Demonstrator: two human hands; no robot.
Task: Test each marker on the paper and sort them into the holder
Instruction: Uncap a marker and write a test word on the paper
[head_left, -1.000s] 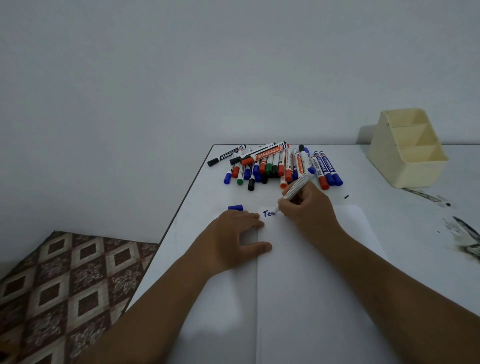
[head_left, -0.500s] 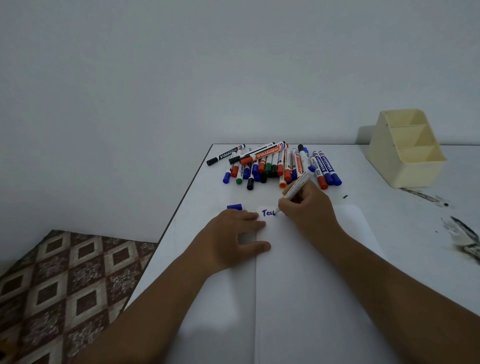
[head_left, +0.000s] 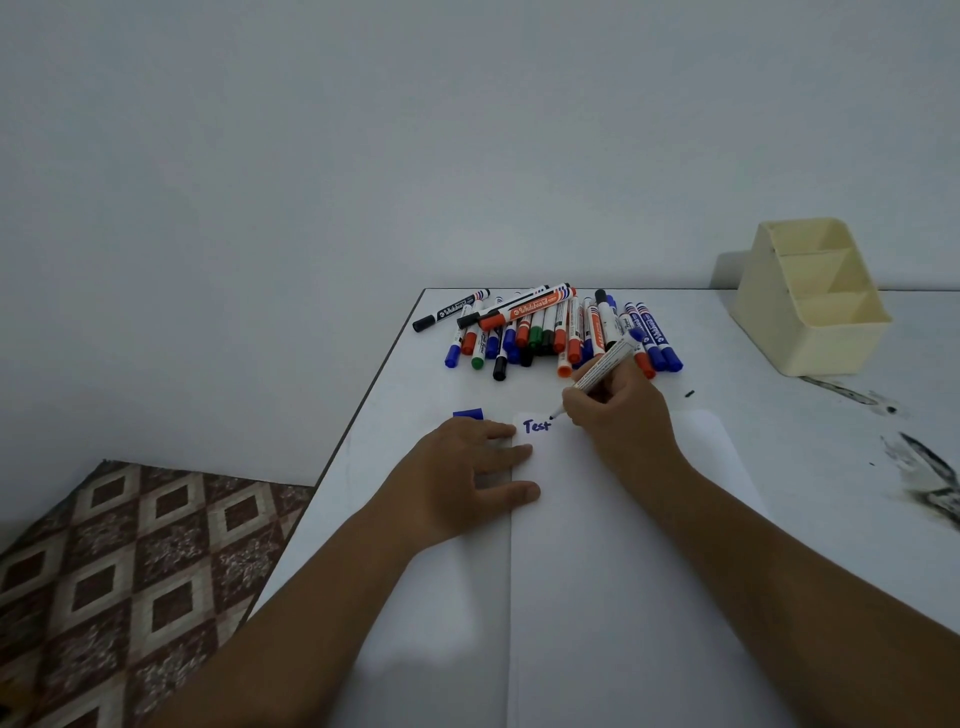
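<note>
Two bare forearms enter from the bottom edge of the view and end in two bare hands. The left hand (head_left: 470, 473) and the right hand (head_left: 621, 415) wear no gloves, and no rings, watch, bracelet or bands show on the fingers or wrists. No sleeve is visible on either arm as far as the frame reaches, so any clothing begins out of view. The fingernails that show are short and unpainted. Nothing more of the person appears in the picture.

Marker pile (head_left: 550, 332) (dense) before holder (head_left: 815, 312)
</note>
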